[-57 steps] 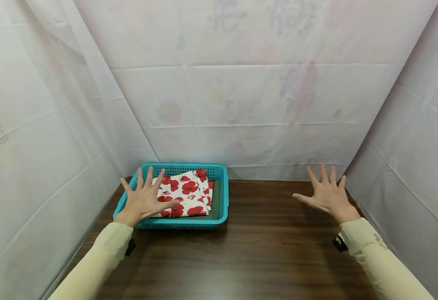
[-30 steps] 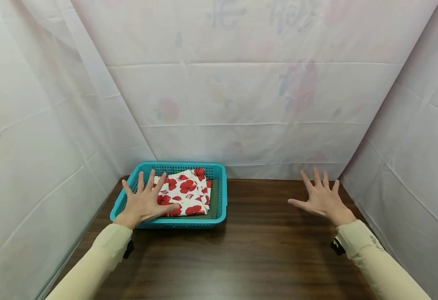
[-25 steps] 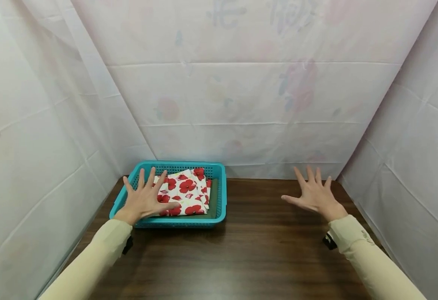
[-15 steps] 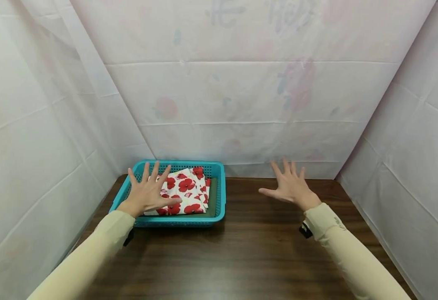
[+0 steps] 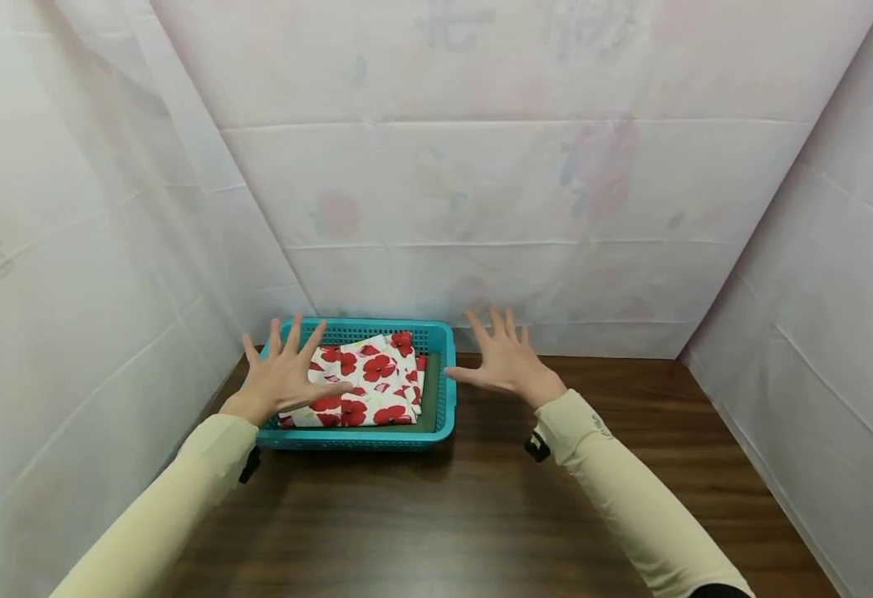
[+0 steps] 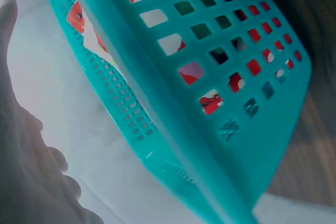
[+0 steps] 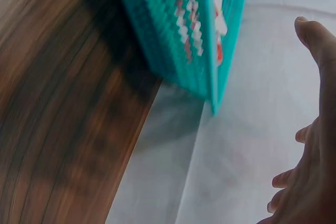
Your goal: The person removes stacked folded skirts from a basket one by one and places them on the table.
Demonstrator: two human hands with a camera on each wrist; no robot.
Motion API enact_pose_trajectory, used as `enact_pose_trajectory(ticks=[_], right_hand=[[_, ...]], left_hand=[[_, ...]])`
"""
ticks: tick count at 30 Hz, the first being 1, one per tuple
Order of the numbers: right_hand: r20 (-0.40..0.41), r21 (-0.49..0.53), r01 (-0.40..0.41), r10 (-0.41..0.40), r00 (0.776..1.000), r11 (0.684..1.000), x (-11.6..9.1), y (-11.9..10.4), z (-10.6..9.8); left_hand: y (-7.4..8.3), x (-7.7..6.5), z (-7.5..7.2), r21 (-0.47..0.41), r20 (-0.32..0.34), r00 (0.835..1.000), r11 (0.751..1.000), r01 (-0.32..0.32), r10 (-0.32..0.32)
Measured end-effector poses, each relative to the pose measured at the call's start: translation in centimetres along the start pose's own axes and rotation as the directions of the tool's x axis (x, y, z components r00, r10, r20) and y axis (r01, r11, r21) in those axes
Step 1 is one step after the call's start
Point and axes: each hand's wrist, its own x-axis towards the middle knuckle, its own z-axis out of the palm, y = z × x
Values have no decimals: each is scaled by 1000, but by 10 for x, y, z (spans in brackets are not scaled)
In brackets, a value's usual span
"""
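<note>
While I'm looking down in the head view, my left hand (image 5: 279,384) is hovering at the left end of the teal basket (image 5: 354,443), covering part of it from this angle, fingers straight and fanned wide, holding nothing. My right hand (image 5: 509,365) is hanging just beside the right end, spread every bit as wide, gripping nothing either, its thumb tip lining up with the rim. Inside, the red-flowered white cloth (image 5: 376,378) is lying folded over a dark green layer (image 5: 430,407), and the basket is sitting on the brown table (image 5: 421,523), close to the white sheet (image 5: 481,191) behind. Over in the left wrist view, my hand is showing along the left edge, apart from the basket, whose holes are letting red and white peep through. Across in the right wrist view, my thumb and fingertips are standing clear of the blurred basket, white sheet showing between.
</note>
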Motion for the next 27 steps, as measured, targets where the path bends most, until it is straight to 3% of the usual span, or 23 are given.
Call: enact_pose_trajectory(ticks=[5, 12, 19, 27], right_hand=[[9, 37, 26, -26, 1000, 999, 9, -23, 7], [21, 138, 49, -52, 998, 989, 21, -54, 16], [51, 261, 28, -43, 998, 965, 27, -77, 25], [122, 404, 16, -71, 990, 915, 27, -95, 43]], left_hand=[[-9, -4, -5, -89, 25, 999, 996, 27, -25], [-21, -4, -13, -150, 15, 998, 987, 59, -58], [-14, -4, -14, -367, 13, 997, 927, 73, -74], [-17, -6, 2, -429, 38, 996, 899, 94, -86]])
